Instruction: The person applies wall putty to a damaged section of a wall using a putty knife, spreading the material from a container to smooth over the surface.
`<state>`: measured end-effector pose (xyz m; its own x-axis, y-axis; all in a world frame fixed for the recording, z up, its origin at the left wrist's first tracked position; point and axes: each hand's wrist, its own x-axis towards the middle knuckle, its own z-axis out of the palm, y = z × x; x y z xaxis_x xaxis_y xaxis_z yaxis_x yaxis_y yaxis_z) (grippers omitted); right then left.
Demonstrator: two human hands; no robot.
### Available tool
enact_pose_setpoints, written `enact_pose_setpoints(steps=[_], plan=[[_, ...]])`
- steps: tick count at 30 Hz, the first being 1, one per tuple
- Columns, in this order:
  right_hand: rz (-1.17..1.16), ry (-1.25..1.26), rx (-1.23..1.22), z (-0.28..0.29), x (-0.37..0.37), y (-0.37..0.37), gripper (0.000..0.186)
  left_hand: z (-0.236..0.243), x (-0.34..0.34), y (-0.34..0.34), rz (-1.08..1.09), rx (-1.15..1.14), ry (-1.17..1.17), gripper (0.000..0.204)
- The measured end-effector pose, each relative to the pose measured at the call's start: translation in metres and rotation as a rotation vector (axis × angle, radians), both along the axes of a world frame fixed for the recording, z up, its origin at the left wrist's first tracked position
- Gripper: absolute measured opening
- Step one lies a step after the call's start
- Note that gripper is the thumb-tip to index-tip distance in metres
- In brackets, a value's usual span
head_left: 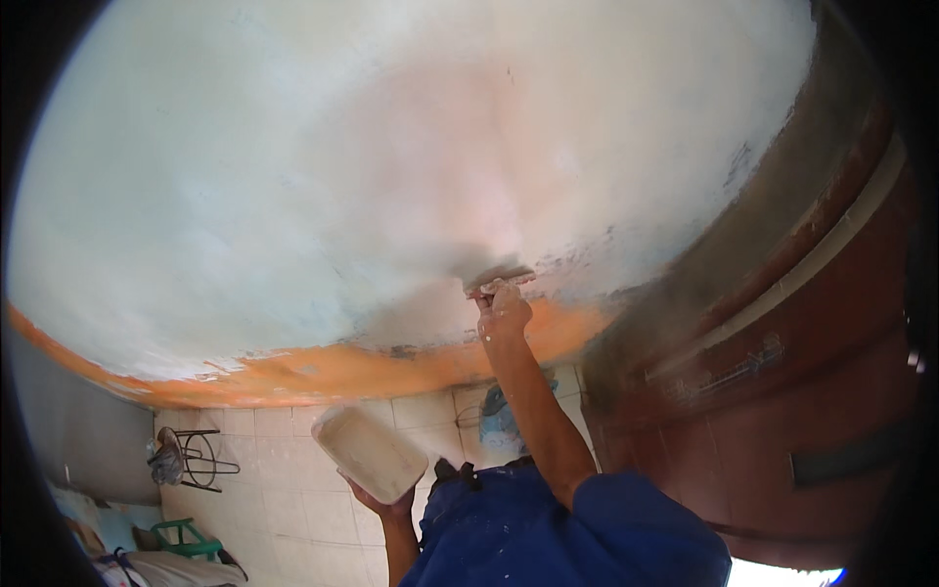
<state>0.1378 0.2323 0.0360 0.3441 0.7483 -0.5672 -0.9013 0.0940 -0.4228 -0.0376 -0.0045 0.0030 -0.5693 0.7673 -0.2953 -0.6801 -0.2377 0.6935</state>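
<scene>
My right hand (505, 311) grips a wide putty knife (501, 281), its blade edge pressed to the wall (293, 196) low on the whitish coated area. White smears cover the fingers and wrist. Below the coating runs a bare orange strip (313, 375), with dark rough spots near the blade. At waist height, my left hand (383, 502) holds a shallow rectangular tub (372, 455) from beneath. A pale layer coats the tub's inside; how much it contains, I cannot tell.
A dark red door (763, 421) stands to the right. Behind my right forearm, a blue plastic bag (501, 423) lies on the tiled floor (284, 470). At the left are a black metal stool (201, 460) and a green plastic stool (186, 538) beside piled cloths.
</scene>
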Motion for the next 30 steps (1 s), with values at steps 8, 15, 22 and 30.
enact_pose_setpoints(steps=[8,15,22,30], plan=[[0.055,-0.685,0.201,-0.085,0.001,-0.086,0.007,-0.011,-0.007,0.005,0.005,0.007,-0.120,0.096],[0.233,-0.586,0.031,-0.118,0.001,-0.024,0.007,0.001,-0.001,0.004,0.043,-0.010,-0.190,0.101],[0.137,-0.102,0.079,-0.018,-0.025,-0.011,0.004,0.000,-0.010,-0.001,0.065,0.043,-0.206,0.100],[0.245,-0.671,0.082,-0.070,-0.030,-0.090,0.009,-0.042,-0.028,0.006,-0.023,0.025,0.393,0.098]])
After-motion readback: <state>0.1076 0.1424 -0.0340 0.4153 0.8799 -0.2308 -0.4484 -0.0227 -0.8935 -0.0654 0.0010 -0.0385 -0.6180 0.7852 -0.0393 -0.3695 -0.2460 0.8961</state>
